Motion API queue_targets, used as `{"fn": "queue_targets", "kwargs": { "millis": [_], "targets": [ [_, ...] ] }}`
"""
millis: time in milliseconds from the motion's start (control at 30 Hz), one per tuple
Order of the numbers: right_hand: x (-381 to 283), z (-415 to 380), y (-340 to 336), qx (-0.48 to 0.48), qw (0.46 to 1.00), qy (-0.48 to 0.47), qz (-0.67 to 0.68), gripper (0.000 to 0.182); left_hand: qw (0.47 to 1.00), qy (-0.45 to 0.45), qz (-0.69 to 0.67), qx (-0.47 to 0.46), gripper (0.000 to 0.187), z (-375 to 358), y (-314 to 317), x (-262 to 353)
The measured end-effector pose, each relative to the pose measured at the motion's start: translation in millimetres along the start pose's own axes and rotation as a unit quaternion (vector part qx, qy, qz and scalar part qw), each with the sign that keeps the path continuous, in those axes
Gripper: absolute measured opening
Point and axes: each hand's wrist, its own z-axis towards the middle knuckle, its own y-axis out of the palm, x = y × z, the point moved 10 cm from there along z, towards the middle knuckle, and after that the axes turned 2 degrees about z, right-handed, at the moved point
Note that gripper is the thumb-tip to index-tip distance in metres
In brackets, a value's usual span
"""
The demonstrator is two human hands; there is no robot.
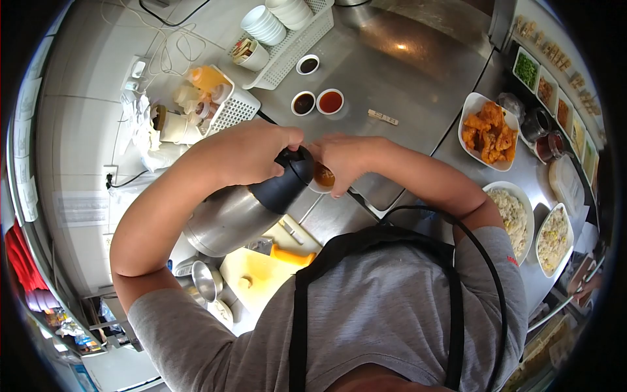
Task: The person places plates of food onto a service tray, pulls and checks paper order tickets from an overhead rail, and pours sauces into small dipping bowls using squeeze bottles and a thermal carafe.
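Observation:
My left hand [258, 155] is wrapped around the black top of a steel thermos jug [225, 219], which is tilted with its top toward my right hand. My right hand [347, 159] grips a small white bowl [319, 189] close against the jug's black top. Brown liquid shows inside the bowl; its far side is hidden by my fingers. Whether liquid is flowing from the jug cannot be made out. Beyond my hands stand a cup of red sauce [330, 101] and two cups of dark sauce [303, 103].
White baskets with bottles [238, 108] and stacked cups [263, 25] line the left wall. To the right are fried chicken pieces [490, 132] and two dishes of rice [509, 214]. A cutting board [245, 277], a yellow-handled knife [292, 255] and a metal bowl [207, 282] lie below the jug.

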Motion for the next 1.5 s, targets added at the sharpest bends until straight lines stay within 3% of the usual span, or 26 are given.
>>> {"fn": "queue_targets", "kwargs": {
  "millis": [333,533,633,800,967,1100,1167,1200,1233,1300,1367,1500],
  "targets": [
    [-1,-2,-2,0.011,1.000,-0.015,0.025,0.101,1.000,0.002,-0.008,0.012,0.032,2,2,-6],
    [-25,-3,-34,-0.002,0.999,0.040,-0.030,0.099,0.991,0.005,-0.066,0.115,0.032,-39,-10,-24],
    [-43,4,-50,0.041,0.997,-0.006,-0.059,0.099,0.976,0.010,-0.114,0.186,0.031,-73,-15,-36],
    [-85,26,-73,0.025,0.997,-0.027,-0.070,0.104,0.931,0.021,-0.210,0.297,0.037,-137,-11,-70],
    [-129,58,-98,0.034,0.995,-0.064,-0.071,0.107,0.835,0.006,-0.363,0.413,0.051,-205,-7,-105],
    [-153,83,-116,0.044,0.998,-0.048,0.023,0.103,0.754,-0.023,-0.354,0.553,0.054,-264,-8,-150],
    [-160,95,-122,0.055,0.996,-0.063,0.042,0.103,0.721,-0.114,-0.336,0.595,0.054,-301,-11,-172],
    [-162,100,-124,0.060,0.994,-0.071,0.057,0.103,0.679,-0.109,-0.328,0.648,0.052,-321,-16,-177],
    [-163,104,-126,0.065,0.992,-0.079,0.073,0.103,0.667,-0.218,-0.279,0.655,0.036,-341,-17,-193],
    [-157,108,-128,0.082,0.993,-0.061,0.060,0.104,0.577,-0.218,-0.257,0.744,0.041,-377,-17,-204],
    [-145,106,-126,0.092,0.994,-0.034,0.042,0.104,0.548,-0.178,-0.266,0.773,0.042,-401,-9,-242],
    [-107,90,-109,0.087,0.993,0.069,0.033,0.105,0.453,-0.183,-0.242,0.838,0.053,-425,31,-320]
  ]
}}
